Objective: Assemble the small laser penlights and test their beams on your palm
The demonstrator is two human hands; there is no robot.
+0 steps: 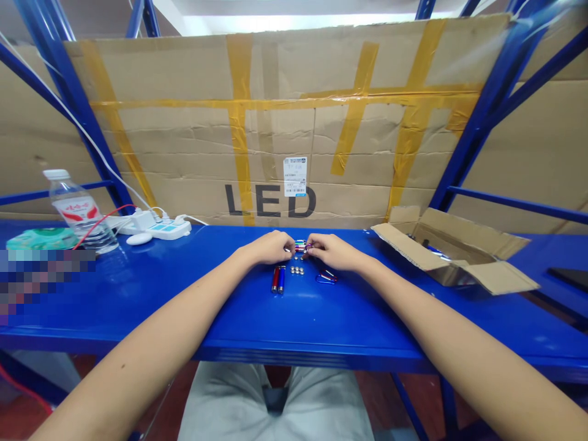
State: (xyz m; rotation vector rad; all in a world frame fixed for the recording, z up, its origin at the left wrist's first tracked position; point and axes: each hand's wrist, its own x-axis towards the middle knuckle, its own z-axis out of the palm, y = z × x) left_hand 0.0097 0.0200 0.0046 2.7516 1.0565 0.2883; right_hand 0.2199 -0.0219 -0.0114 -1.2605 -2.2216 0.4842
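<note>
My left hand (275, 247) is over the blue tabletop with its fingers curled together; a small pale glint shows at the fingertips, too small to name. Facing it, my right hand (331, 251) pinches thumb and fingers around a small shiny piece that I cannot make out. Several coloured metallic tubes (299, 244) lie between and behind the hands. Several silver button cells (297, 270) sit in a cluster just in front. A red tube (275, 279) and a blue tube (282, 280) lie side by side below my left hand. Under my right hand rests a blue carabiner clip (326, 280).
An open cardboard box (452, 271) with dark and metallic pieces stands at the right. On the left are a water bottle (78, 208), a white power strip (168, 229) and a green packet (41, 239). A tall taped cardboard sheet (193, 147) closes off the back.
</note>
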